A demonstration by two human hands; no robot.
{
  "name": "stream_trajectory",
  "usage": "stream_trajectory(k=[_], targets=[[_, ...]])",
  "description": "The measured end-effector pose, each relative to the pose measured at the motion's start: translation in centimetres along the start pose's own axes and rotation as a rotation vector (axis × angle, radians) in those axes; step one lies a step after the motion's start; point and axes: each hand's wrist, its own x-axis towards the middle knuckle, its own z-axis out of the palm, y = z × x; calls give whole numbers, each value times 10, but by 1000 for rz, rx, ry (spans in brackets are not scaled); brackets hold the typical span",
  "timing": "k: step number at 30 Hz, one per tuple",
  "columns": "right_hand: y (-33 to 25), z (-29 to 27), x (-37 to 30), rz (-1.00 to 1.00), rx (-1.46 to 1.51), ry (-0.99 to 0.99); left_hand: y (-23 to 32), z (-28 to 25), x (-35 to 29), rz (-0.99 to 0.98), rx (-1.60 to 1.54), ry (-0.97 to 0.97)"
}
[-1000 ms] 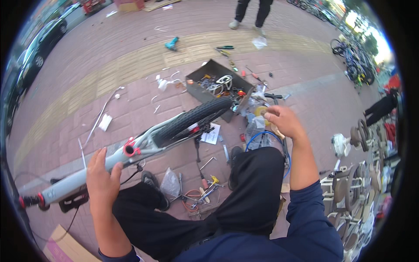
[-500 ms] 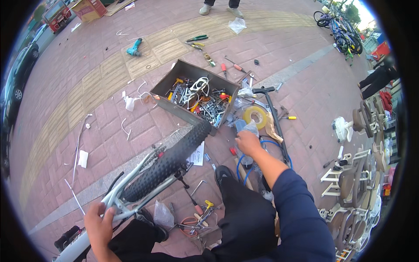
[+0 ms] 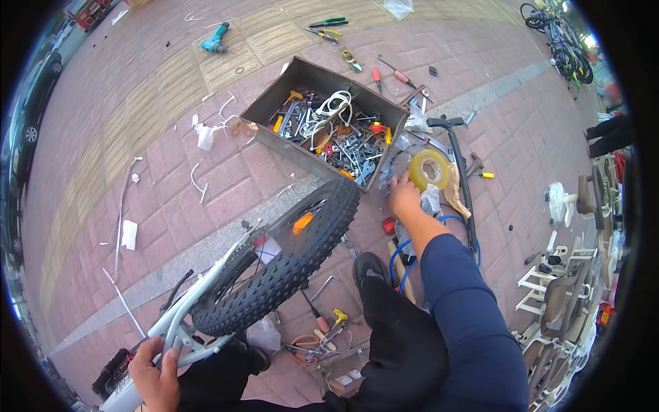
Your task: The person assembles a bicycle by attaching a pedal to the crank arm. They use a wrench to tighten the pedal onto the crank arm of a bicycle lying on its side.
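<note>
My left hand point(image 3: 154, 376) is wrapped round the pale bicycle frame point(image 3: 180, 323) at the lower left. A knobbly black tyre point(image 3: 295, 254) slants from it toward the toolbox, with an orange reflector point(image 3: 303, 222) between the spokes. My right hand point(image 3: 406, 198) reaches forward to crumpled clear plastic point(image 3: 392, 167), just left of a yellow tape roll point(image 3: 428, 169). Its fingers look slightly apart, with their tips partly lost against the plastic. A metal toolbox point(image 3: 309, 163) full of loose bolts, tools and white cable lies beyond the wheel.
A black hand pump point(image 3: 458, 161) with a blue hose point(image 3: 405, 264) lies right of my arm. Hand tools, including a red-handled screwdriver point(image 3: 318, 318), lie by my feet. A teal drill point(image 3: 216, 39) and pliers point(image 3: 328, 23) are farther off. Bicycle seats point(image 3: 559, 302) line the right side.
My right hand has moved forward, closer to the tape roll's left side. The wheel has turned and tilted, bringing the orange reflector into sight. My left hand keeps its grip on the frame.
</note>
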Motion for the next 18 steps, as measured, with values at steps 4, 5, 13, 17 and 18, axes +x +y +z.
stream_trajectory(k=[4,5,13,17,18], targets=[[-19,-27,-58,-183,167,73,24,-8,-14,-231,57,71],[-18,-73,-77,-215,271,27,22,-6,-22,6,94,257],[-3,-322,-220,-805,903,-545,73,19,-58,523,-691,-249],[-61,-422,-322,-1171,782,-547,90,59,-57,300,-1420,-843],[-74,-415,-338,-1307,750,-377,93,70,-62,38,-1604,-772]])
